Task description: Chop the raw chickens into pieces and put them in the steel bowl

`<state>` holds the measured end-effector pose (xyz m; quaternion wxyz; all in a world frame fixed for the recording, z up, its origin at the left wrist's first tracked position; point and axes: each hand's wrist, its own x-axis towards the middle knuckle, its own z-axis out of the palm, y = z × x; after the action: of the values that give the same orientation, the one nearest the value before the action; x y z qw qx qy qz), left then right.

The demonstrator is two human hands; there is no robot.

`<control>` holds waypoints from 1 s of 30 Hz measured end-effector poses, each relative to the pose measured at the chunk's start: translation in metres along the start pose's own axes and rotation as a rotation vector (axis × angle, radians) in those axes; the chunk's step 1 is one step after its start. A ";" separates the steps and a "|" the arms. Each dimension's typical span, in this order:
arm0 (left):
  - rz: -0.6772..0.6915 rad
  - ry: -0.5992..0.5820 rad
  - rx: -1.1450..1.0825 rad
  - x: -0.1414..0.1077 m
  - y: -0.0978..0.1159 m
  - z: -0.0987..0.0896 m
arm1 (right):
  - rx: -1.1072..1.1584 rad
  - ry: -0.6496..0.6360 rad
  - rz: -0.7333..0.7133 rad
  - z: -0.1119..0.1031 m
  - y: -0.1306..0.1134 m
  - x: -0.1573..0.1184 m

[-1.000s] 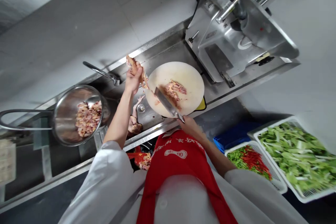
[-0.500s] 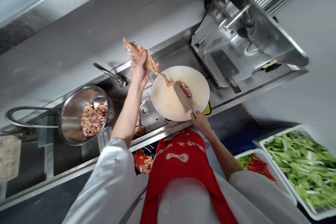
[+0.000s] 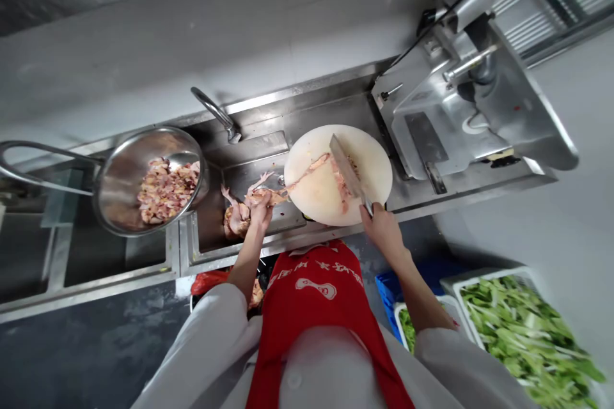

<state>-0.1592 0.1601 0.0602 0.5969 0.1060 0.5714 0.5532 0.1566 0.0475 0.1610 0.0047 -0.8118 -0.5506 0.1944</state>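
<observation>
The cleaver (image 3: 346, 167) is over the round cutting board (image 3: 307, 201), its long axis slanting: the blade end points toward the board's far rim and a little left, the handle toward the near right rim. At the blade's left side lies the end of a long piece of meat (image 3: 313, 166), which runs leftward and nearer the person, past the board's left rim. Cut meat (image 3: 342, 190) lies along the blade; whether the edge touches the board cannot be told.

The right hand (image 3: 382, 227) is closed around the cleaver's handle at the board's near right rim, its forearm angling back to the right. The left hand (image 3: 260, 209), left of the board over the sink (image 3: 209, 230), pinches the other end of the long piece between bent fingers and thumb, its forearm reaching forward from the person.

A bird with its feet on (image 3: 236, 220) lies in the sink beside the left hand. Farther left of the board, a long-handled pan (image 3: 118, 195) holds chopped meat (image 3: 167, 192); a slicing machine (image 3: 417, 105) stands to its right.
</observation>
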 end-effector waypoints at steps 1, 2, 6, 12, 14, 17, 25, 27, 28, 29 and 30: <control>-0.001 0.030 -0.050 0.002 0.001 -0.004 | 0.002 0.068 -0.002 -0.005 -0.007 0.002; -0.014 0.038 -0.080 0.004 0.001 -0.007 | 0.016 0.134 -0.003 -0.006 -0.015 0.005; -0.025 0.044 -0.142 0.014 0.005 -0.014 | 0.047 0.125 0.025 0.015 -0.032 0.018; -0.043 0.010 -0.150 0.017 0.010 -0.014 | -0.105 -0.143 -0.034 0.012 -0.017 0.017; -0.033 -0.014 -0.158 0.017 0.011 -0.014 | -0.083 0.005 -0.049 0.008 -0.021 0.012; -0.036 -0.029 -0.160 0.018 0.010 -0.015 | -0.046 0.021 -0.037 0.016 -0.034 0.007; -0.088 -0.019 -0.124 0.021 0.008 -0.018 | -0.095 -0.029 -0.084 0.023 -0.041 -0.003; -0.093 -0.012 -0.120 0.022 0.008 -0.017 | -0.062 -0.068 -0.085 0.031 -0.046 -0.007; -0.092 -0.012 -0.118 0.022 0.010 -0.017 | -0.065 -0.139 -0.091 0.035 -0.046 -0.010; -0.085 -0.014 -0.116 0.022 0.011 -0.017 | -0.077 -0.225 -0.103 0.039 -0.045 -0.012; -0.075 -0.022 -0.113 0.022 0.014 -0.018 | -0.097 -0.294 -0.109 0.042 -0.041 -0.013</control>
<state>-0.1867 0.1732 0.0530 0.6284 0.0568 0.5363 0.5606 0.1021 0.0432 0.1355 -0.1045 -0.7428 -0.5972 0.2841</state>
